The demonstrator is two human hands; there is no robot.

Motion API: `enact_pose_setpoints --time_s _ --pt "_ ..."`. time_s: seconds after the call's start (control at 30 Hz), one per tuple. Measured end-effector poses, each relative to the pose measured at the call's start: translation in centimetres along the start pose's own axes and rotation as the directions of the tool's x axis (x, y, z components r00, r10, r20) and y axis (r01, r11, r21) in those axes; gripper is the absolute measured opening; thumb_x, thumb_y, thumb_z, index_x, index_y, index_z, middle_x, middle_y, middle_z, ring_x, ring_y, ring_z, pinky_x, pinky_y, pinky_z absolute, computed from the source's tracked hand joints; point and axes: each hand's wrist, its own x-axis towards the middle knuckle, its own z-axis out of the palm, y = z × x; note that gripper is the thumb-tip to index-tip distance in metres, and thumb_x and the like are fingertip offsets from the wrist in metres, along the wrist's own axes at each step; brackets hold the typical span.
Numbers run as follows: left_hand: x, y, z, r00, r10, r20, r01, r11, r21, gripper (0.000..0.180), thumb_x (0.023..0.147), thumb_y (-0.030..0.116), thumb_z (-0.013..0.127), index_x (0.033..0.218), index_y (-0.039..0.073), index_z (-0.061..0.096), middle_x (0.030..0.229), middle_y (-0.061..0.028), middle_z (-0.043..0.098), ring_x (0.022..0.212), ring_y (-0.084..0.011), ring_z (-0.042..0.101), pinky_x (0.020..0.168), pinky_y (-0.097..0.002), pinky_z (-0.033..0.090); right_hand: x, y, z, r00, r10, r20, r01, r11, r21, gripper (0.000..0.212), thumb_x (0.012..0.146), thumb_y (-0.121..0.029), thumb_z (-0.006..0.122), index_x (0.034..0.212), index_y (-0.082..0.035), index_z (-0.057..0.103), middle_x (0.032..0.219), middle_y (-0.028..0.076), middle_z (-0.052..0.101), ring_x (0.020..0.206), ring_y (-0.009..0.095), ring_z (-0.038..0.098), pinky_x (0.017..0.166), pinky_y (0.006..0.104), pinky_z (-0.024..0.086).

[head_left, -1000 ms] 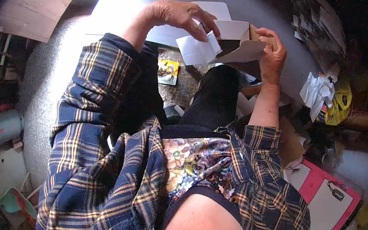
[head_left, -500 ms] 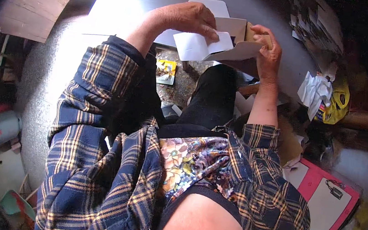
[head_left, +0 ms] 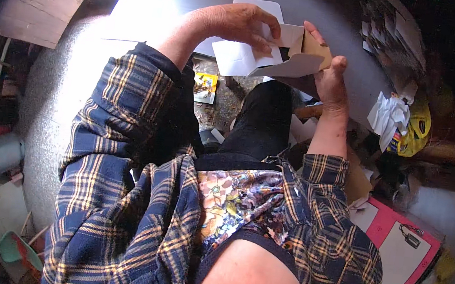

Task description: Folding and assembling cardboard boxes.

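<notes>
Out in front of me is a small cardboard box [head_left: 305,66], white on some faces and brown inside, its end open with flaps standing out. My left hand [head_left: 242,24] is at its left side, fingers bent and thumb down by a white flap [head_left: 232,57]. From the right, my right hand [head_left: 332,87] grips the box, its thumb up near the brown edge and its fingertips showing beyond the far side. Part of the right palm is hidden by the box.
A grey table [head_left: 339,19] spreads out beyond the box. Crumpled white paper [head_left: 390,114] and a yellow bag [head_left: 419,131] lie at the right. Below the box is a yellow packet [head_left: 204,87] on the floor. A pink-edged board [head_left: 395,253] lies lower right.
My left thumb has drawn back left along the white flap, and the index finger has stretched out. My right hand's fingers have shifted around the box, with the thumb now raised.
</notes>
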Motion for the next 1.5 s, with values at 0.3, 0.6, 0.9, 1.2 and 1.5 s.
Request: enact_pose_setpoints --time_s 0.3,0.6,0.9,1.2,1.5 --pt "-0.1 0.4 0.0 0.999 -0.035 0.033 0.034 0.999 0.033 0.043 0.072 0.027 0.074 0.11 0.013 0.06 0.094 -0.0072 0.067 0.089 -0.0214 0.064 0.081 -0.034 0.051 1.0 -0.5 0.1 0.996 0.085 0.013 -0.086 0.982 0.17 0.089 0.076 -0.075 0.044 0.132 -0.006 0.043 0.129 0.01 0.047 0.117 0.021 0.046 0.1 0.0347 0.035" --pt "0.1 -0.3 0.8 0.999 0.004 0.032 -0.005 1.0 0.026 0.05 0.069 0.026 0.076 0.115 0.014 0.059 0.113 -0.0081 0.06 0.1 -0.0258 0.06 0.089 -0.0355 0.048 1.7 -2.7 1.2 0.987 0.13 0.09 -0.106 0.968 -0.229 0.07 0.085 -0.069 0.037 0.123 -0.012 0.051 0.123 0.007 0.051 0.116 0.021 0.044 0.099 0.0357 0.034" --pt "0.5 -0.5 1.1 0.994 0.11 -0.014 -0.11 0.993 -0.042 0.058 0.064 0.017 0.079 0.119 0.019 0.059 0.115 -0.0088 0.059 0.103 -0.0278 0.059 0.092 -0.0361 0.047 2.2 -0.9 0.2 0.983 0.095 0.158 -0.041 0.948 -0.316 0.065 0.083 -0.06 0.043 0.129 -0.015 0.05 0.129 0.008 0.046 0.116 0.022 0.045 0.101 0.0343 0.032" --pt "0.0 -0.2 0.5 0.982 0.15 -0.118 -0.115 0.959 0.258 0.058 0.067 0.025 0.077 0.121 0.017 0.056 0.116 -0.0111 0.057 0.104 -0.0303 0.058 0.091 -0.0387 0.048 2.8 -0.8 0.1 0.983 0.147 0.114 -0.132 0.983 -0.125 0.055 0.069 -0.01 0.063 0.124 -0.011 0.055 0.121 0.005 0.056 0.108 0.015 0.053 0.096 0.0301 0.04" --pt "-4.2 1.0 2.5 0.946 -0.19 -0.264 0.225 0.968 0.112 0.067 0.08 0.045 0.065 0.134 0.016 0.038 0.117 -0.0209 0.055 0.109 -0.035 0.055 0.091 -0.0437 0.046 2.6 -0.9 0.3 0.986 0.168 0.011 -0.165 0.977 -0.139 0.047 0.066 -0.002 0.071 0.112 -0.01 0.063 0.111 0.002 0.061 0.104 0.014 0.055 0.094 0.03 0.041"
